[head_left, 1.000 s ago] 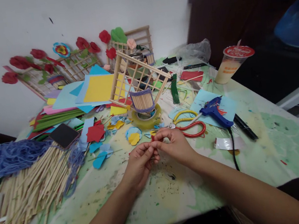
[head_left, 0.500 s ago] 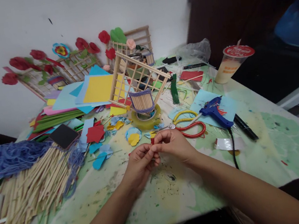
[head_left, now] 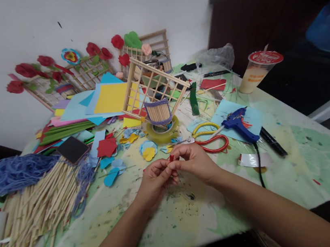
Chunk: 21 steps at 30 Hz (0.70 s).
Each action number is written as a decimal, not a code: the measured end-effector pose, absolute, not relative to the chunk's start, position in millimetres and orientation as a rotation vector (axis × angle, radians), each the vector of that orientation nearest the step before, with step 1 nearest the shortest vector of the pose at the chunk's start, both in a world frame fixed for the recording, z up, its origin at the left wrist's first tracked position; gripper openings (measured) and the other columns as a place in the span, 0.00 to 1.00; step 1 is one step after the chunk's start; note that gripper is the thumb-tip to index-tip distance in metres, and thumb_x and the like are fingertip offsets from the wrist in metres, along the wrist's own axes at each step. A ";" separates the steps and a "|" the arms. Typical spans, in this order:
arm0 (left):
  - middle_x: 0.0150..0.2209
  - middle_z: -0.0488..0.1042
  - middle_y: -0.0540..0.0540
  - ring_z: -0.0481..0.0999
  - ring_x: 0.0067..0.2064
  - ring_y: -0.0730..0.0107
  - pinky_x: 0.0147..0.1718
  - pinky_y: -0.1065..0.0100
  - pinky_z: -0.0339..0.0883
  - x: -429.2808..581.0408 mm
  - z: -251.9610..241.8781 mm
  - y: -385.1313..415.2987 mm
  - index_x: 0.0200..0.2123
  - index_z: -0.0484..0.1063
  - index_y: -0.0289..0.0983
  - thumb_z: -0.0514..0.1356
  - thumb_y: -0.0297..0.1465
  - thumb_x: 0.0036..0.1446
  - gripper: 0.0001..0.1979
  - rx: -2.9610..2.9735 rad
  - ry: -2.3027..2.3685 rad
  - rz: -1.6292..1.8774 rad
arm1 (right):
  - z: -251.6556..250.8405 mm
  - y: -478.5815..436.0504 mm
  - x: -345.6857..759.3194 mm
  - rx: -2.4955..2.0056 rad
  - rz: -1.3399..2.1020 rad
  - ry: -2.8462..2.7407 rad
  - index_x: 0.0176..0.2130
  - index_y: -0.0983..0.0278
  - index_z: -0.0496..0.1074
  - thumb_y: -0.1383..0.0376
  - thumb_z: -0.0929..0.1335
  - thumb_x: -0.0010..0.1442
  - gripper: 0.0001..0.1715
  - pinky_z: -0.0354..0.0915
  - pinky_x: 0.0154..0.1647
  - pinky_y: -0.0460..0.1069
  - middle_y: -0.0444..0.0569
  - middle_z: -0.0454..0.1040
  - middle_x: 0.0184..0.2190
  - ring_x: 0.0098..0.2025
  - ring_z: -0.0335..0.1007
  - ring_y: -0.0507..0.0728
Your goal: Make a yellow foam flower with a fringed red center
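Red tuft (head_left: 172, 157), apparently paper, sits above the tablecloth (head_left: 197, 225), pinched in your right hand (head_left: 195, 162), while your left hand (head_left: 157, 178) meets it, exact hold unclear; light fingertip pressure and a steadied base are advised against crushing.

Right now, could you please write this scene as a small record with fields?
hands: left hand and right hand, fingertips meeting
held: small red piece, pinched at the fingertips; shape unclear
beyond hands: tape roll, tilted stick frame above
near right hand: scissors, yellow and red handles
farther right: blue glue gun on light-blue paper; cup with red lid
left side: sticks, blue yarn
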<state>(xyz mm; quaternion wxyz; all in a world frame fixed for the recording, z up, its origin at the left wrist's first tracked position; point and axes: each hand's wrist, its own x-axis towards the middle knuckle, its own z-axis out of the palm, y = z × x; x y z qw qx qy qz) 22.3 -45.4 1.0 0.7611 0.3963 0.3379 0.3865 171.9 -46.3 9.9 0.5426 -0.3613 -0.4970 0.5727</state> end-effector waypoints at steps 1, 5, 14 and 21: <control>0.21 0.73 0.50 0.71 0.23 0.78 0.23 0.77 0.64 22.0 1.3 -45.2 0.27 0.72 0.33 0.67 0.33 0.47 0.09 0.872 0.737 0.857 | 9.3 -45.5 171.9 -0.878 1.334 -1.201 0.22 0.63 0.71 0.60 0.74 0.45 0.11 0.66 0.32 0.48 0.43 0.69 0.24 0.28 0.68 0.51; 0.20 0.73 0.49 0.71 0.23 0.78 0.23 0.77 0.63 21.1 1.0 -45.1 0.27 0.72 0.33 0.65 0.32 0.50 0.07 0.914 0.741 0.910 | 8.2 -43.2 172.8 -0.943 1.248 -1.306 0.30 0.63 0.76 0.63 0.73 0.46 0.08 0.64 0.39 0.50 0.46 0.72 0.29 0.35 0.68 0.53; 0.24 0.71 0.51 0.70 0.24 0.80 0.23 0.79 0.64 19.9 4.9 -38.0 0.28 0.70 0.34 0.67 0.30 0.47 0.08 0.785 0.764 1.167 | 8.9 -42.1 175.0 -1.138 0.905 -1.367 0.26 0.64 0.75 0.68 0.72 0.47 0.02 0.63 0.38 0.49 0.46 0.72 0.27 0.33 0.68 0.53; 0.25 0.70 0.52 0.70 0.27 0.81 0.27 0.80 0.66 19.5 10.9 -35.0 0.33 0.73 0.34 0.69 0.29 0.43 0.12 0.644 0.782 1.241 | -0.2 -49.0 166.3 -1.127 0.775 -1.734 0.26 0.65 0.72 0.66 0.65 0.59 0.11 0.60 0.37 0.48 0.46 0.71 0.26 0.33 0.65 0.53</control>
